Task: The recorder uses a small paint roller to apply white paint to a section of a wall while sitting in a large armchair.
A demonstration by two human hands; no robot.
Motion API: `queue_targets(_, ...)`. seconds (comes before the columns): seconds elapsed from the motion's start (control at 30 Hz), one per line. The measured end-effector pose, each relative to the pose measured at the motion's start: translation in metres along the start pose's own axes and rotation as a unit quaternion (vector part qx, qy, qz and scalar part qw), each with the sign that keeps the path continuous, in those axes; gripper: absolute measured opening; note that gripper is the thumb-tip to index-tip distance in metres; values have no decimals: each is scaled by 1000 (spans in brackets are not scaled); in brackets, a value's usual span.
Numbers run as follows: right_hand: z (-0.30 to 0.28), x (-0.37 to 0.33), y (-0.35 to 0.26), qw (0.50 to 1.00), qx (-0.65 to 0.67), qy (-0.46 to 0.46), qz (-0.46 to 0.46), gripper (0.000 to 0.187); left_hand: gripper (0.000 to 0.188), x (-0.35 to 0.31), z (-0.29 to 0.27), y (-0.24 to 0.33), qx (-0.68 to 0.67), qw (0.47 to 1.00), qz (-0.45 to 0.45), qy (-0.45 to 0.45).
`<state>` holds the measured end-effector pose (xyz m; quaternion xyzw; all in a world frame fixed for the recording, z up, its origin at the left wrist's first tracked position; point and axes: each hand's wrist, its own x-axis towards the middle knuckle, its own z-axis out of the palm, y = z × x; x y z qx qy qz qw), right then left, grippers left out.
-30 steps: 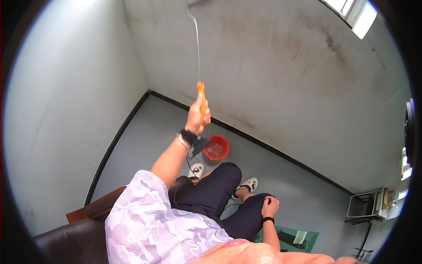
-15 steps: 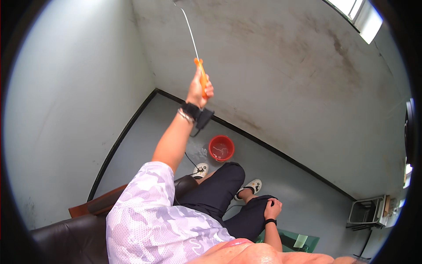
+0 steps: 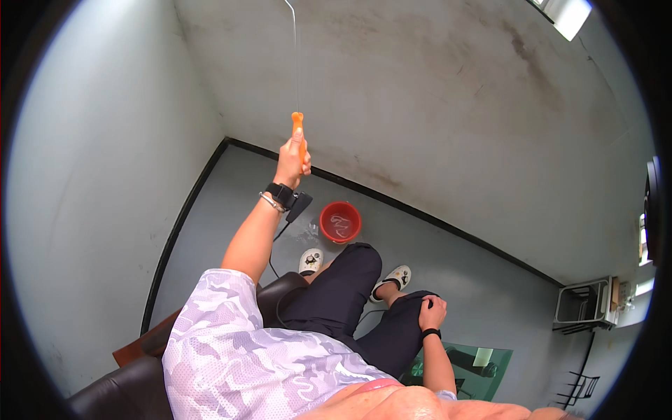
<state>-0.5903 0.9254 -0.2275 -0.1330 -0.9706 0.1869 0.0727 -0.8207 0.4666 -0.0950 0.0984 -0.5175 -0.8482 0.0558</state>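
Note:
My left hand (image 3: 292,161) is stretched forward, closed around the orange handle of a tool (image 3: 297,129). A long thin metal rod runs up from the handle and bends near the top; its far end lies outside the picture. A black strap with a small dark box and a silver bracelet circle that wrist. My right hand (image 3: 432,312) rests over my right knee, holding nothing, with a black band at its wrist. Beyond my knees, a red bucket (image 3: 358,231) stands on the floor, with what looks like whitish, shiny liquid inside.
A stained grey wall (image 3: 434,119) with a black skirting strip rises ahead, meeting another wall at left. I sit on a dark brown sofa (image 3: 126,385). A green glass tabletop (image 3: 490,381) is by my right arm. Metal-framed furniture (image 3: 586,306) stands at far right. A black cable hangs from my left wrist.
My left hand has moved left and lower in the picture with the orange-handled tool, whose rod now points straighter up. The view has shifted slightly. My right hand stays on the knee.

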Motion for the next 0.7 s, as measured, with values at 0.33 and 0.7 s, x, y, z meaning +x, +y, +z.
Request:
queue_targets(0.33,4,-3,5,1000,-8,8,14,9,42,-77,-20,-91,120,990,-62,30)
queue_targets(0.7,2,4,1,1000,-8,6,29,9,42,-25,-20,-59,168,985,27,20)
